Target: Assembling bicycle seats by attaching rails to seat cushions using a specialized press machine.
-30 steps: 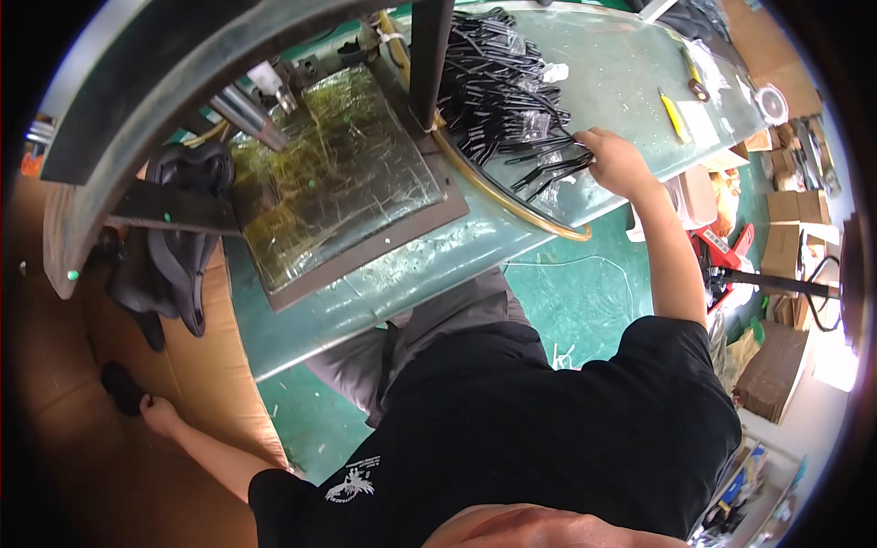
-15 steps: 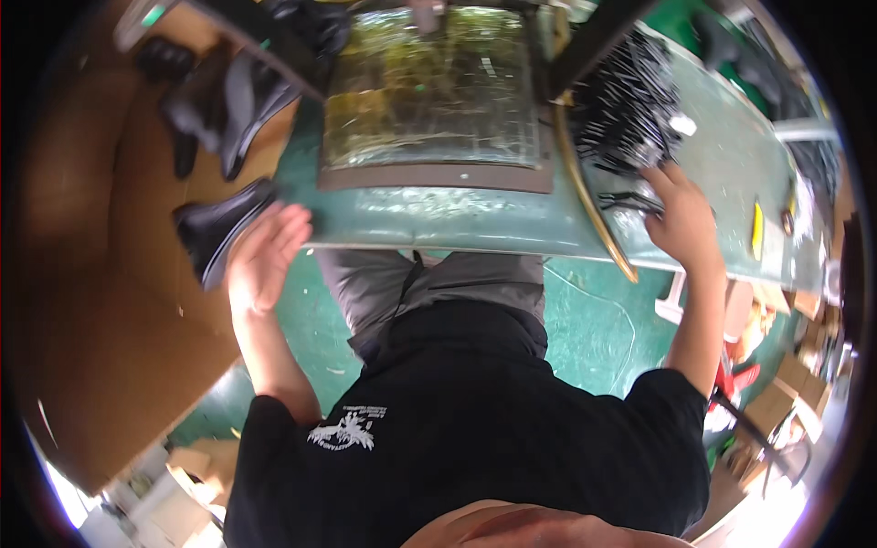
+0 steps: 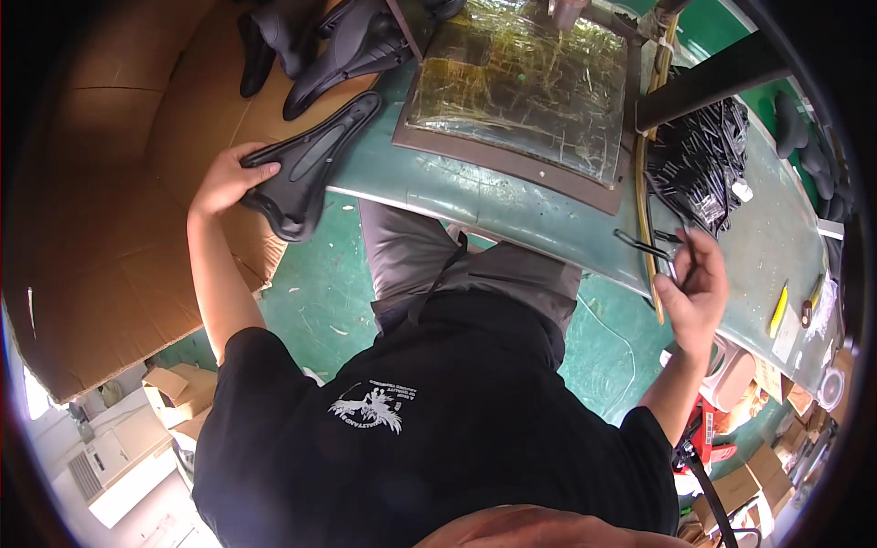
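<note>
My left hand [image 3: 227, 178] grips the wide end of a black bicycle saddle [image 3: 315, 157], thumb on top, its hollow underside turned up. The saddle's narrow nose points away to the right, over the table's left edge. In my right hand [image 3: 698, 290] is a black bent-wire saddle rail [image 3: 639, 243], pinched between thumb and fingers; its looped end sticks out to the left. That hand is just in front of a heap of black saddle rails [image 3: 699, 169] on the table's right side.
A film-wrapped plate [image 3: 521, 100] lies on the green table [image 3: 512, 219] between dark frame posts. A brass-coloured tube [image 3: 650, 201] runs beside it. More black saddles [image 3: 352, 50] sit in a big cardboard box [image 3: 137, 183] at left. A yellow-handled tool [image 3: 778, 310] lies at right.
My left hand has gone from open beside the saddle to gripping it, and the saddle has turned underside up. My right hand has drawn a rail back from the heap. The view has shifted.
</note>
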{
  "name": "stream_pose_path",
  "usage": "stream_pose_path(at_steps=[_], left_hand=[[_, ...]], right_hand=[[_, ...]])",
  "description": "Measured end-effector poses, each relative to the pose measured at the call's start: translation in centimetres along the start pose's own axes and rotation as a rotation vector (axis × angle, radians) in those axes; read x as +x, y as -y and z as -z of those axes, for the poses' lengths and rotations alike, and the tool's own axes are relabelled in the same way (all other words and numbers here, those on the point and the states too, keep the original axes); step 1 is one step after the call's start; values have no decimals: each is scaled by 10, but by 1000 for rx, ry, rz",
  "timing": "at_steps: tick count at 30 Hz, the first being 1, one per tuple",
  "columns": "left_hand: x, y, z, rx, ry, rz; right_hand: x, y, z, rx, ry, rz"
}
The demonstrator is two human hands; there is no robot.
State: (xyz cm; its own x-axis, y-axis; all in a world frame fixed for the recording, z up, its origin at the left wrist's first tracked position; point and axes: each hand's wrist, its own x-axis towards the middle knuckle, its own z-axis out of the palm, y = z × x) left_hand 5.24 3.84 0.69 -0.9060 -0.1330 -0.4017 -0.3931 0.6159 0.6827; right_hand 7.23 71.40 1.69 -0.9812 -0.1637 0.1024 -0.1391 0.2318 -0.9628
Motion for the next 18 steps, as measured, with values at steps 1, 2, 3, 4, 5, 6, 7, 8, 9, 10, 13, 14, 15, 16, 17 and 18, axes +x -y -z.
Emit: stream_pose_path(at_steps=[1, 2, 3, 4, 5, 6, 7, 8, 9, 10, 13, 14, 15, 16, 17, 18], left_hand=[[-12, -13, -11, -45, 0, -24], [-25, -23, -20, -63, 13, -28], [-37, -37, -34, -91, 34, -58], [-46, -52, -49, -120, 63, -86], [-56, -66, -63, -200, 91, -90], [-57, -76, -81, -204, 109, -70], [-59, -86, -103, -191, 116, -157], [-42, -84, -134, -217, 173, -233], [-41, -92, -159, -272, 228, -261], [-44, -98, -182, -326, 285, -283], [-60, -107, -218, -422, 418, -328], [-65, -103, -225, -438, 430, -307], [-67, -101, -230, -458, 471, -317], [-68, -99, -235, -479, 510, -330], [-68, -96, -238, -489, 519, -320], [-66, -93, -235, -567, 583, -310]], right_hand=[[2, -1, -11, 78, 37, 3], [1, -4, -22, 159, 72, 7], [-3, -9, -30, 243, 82, -69], [-3, -1, -45, 231, 67, -95], [2, 3, -60, 108, 88, 56], [10, 7, -73, -20, 114, 201], [16, 13, -83, -56, 173, 303], [25, 18, -92, -126, 240, 355], [30, 19, -99, -124, 264, 316], [30, 21, -106, -156, 302, 392], [21, 13, -109, -208, 366, 456], [16, 9, -107, -251, 374, 461], [10, 4, -106, -265, 359, 445], [7, 1, -105, -266, 366, 428], [4, 0, -103, -290, 378, 427], [1, -1, -104, -309, 383, 428]])
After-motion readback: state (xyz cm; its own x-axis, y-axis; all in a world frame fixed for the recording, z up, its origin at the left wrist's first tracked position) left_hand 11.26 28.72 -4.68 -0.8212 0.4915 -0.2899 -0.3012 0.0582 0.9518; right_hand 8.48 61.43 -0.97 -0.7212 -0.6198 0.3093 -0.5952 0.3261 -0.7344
